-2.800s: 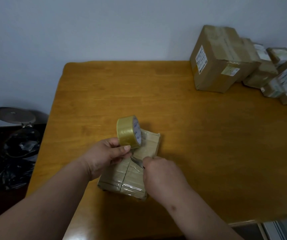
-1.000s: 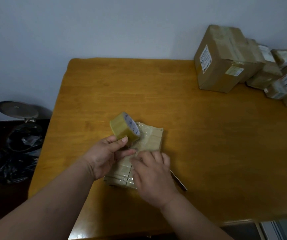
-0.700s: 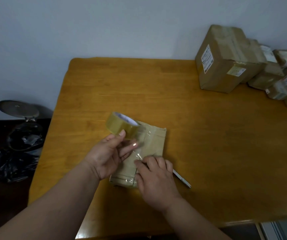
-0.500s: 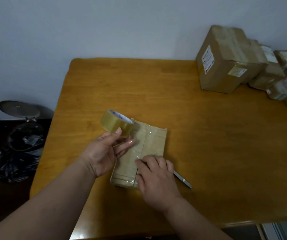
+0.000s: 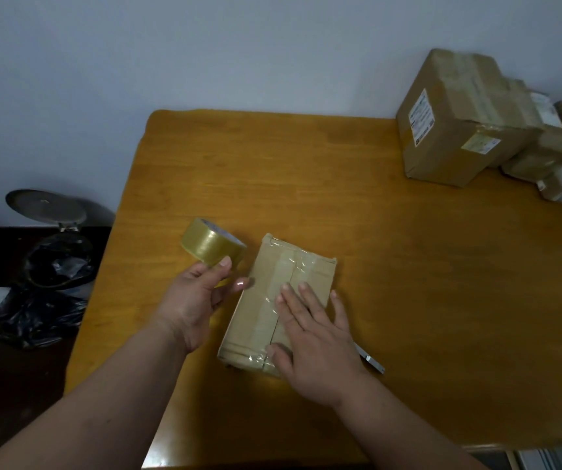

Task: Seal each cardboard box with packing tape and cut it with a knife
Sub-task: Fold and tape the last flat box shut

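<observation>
A small flat cardboard box lies on the wooden table, with clear tape running along its top seam. My right hand presses flat on the box with straight fingers. My left hand holds a roll of yellowish packing tape just left of the box, thumb on the roll's rim. A knife lies on the table right of the box; my right hand hides most of it.
Several taped cardboard boxes are stacked at the table's far right against the wall. Left of the table, on the dark floor, stand a pedal bin with its lid up and a black plastic bag.
The knife left my right hand and lies on the table; that hand now presses the tape flat on the box. My left hand carried the tape roll off the box to the left.
</observation>
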The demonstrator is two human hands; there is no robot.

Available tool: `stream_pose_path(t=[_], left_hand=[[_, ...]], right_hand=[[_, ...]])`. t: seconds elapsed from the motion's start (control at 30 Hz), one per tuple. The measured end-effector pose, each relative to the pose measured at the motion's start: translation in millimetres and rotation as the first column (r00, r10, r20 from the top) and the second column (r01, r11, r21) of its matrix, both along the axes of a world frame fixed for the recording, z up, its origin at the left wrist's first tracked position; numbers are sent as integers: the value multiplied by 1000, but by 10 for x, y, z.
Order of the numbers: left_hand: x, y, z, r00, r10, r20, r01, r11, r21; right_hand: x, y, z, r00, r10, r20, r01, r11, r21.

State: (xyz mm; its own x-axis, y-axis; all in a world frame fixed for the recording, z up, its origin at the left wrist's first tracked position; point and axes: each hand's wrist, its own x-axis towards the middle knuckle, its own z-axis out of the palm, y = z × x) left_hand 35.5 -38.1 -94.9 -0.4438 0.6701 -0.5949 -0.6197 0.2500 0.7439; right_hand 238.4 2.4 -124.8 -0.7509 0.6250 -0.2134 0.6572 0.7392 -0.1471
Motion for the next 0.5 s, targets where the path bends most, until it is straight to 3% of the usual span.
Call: stream_pose_path(t=[0.37, 0.5], left_hand=[[-140, -89, -245, 999, 14, -44, -23, 977, -212], [-233, -193, -386, 989, -24, -149, -23, 952, -306]], right_hand=[[-115, 13, -36, 999, -34, 32, 35, 999, -32], [-126, 17, -64, 998, -64, 3, 64, 996, -55]])
